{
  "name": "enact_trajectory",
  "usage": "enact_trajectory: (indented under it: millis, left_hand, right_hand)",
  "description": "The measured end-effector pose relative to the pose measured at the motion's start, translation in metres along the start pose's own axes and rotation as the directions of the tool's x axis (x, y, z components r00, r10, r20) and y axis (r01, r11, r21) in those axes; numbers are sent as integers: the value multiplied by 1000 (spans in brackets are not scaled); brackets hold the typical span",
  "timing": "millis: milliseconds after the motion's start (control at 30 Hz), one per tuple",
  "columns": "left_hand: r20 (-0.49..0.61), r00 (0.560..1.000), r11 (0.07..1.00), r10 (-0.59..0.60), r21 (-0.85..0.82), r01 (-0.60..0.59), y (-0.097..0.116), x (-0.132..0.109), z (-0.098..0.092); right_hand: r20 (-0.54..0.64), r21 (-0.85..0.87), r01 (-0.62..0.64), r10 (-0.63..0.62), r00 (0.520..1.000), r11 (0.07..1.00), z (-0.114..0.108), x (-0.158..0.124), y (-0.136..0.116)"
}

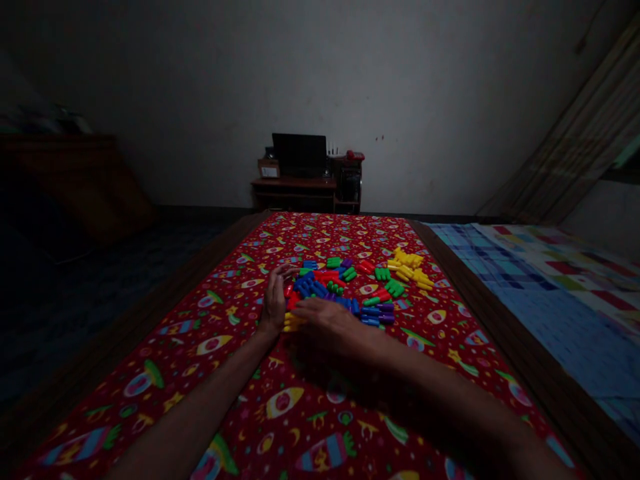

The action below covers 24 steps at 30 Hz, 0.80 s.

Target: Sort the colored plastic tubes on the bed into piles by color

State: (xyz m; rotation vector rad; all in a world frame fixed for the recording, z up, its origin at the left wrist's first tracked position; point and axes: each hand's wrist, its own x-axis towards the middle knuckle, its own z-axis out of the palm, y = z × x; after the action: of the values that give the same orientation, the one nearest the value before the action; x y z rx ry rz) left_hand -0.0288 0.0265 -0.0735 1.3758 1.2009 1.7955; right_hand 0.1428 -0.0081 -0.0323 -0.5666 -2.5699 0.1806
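Colourful plastic toy pieces with rounded, finger-like ridges lie in a loose heap between and beyond my hands. Blue pieces (310, 285) are bunched in the middle, with red ones (326, 275) and green ones (395, 288) around them. My left hand (275, 298) stands on edge along the heap's left side, fingers stretched forward and slightly curved. My right hand (333, 325) reaches across the near side, palm down, its fingers extended leftward over a yellow piece (293, 323). Its fingertips are dim, and whatever lies under the palm is hidden.
A red patterned cloth (280, 400) covers the bed-like surface. Several yellow pieces (407, 263) form a separate pile at the right. Against the far wall stands a desk (295, 183) with a dark monitor (300, 155). Checked bedding (520, 300) lies at the right.
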Motion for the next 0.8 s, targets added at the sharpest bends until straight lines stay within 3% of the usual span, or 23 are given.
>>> enact_trajectory:
  millis: [100,200,300,367,500,600,700,800]
  left_hand:
    - [-96,976,957,-196,-236,169,-2,10,-7]
    - [-142,915,856,-378,-430,287,-4,18,-16]
    - [-125,895,807,-428,-499,316,-5,19,-22]
    - [-126,889,793,-440,-520,319,-3,18,-21]
    - [-134,869,758,-476,-564,328,2,17,-17]
    - [-131,863,747,-487,-575,334,1,18,-17]
    - [-123,874,768,-470,-545,336,-3,20,-18]
    - [-117,881,777,-459,-534,334,-6,21,-20]
  right_hand:
    - [91,-141,85,-73,993,986,28,17,-25]
    - [148,-255,100,-63,987,962,38,21,-27]
    - [171,-302,118,-68,983,946,44,16,-21]
    - [161,-240,135,-98,982,961,44,13,-16]
    - [61,7,98,-98,993,995,24,12,1]
    - [-124,63,-62,69,990,996,-11,4,29]
    - [-307,47,-303,302,902,952,-50,-18,74]
    - [-453,53,-553,514,729,832,-78,-48,122]
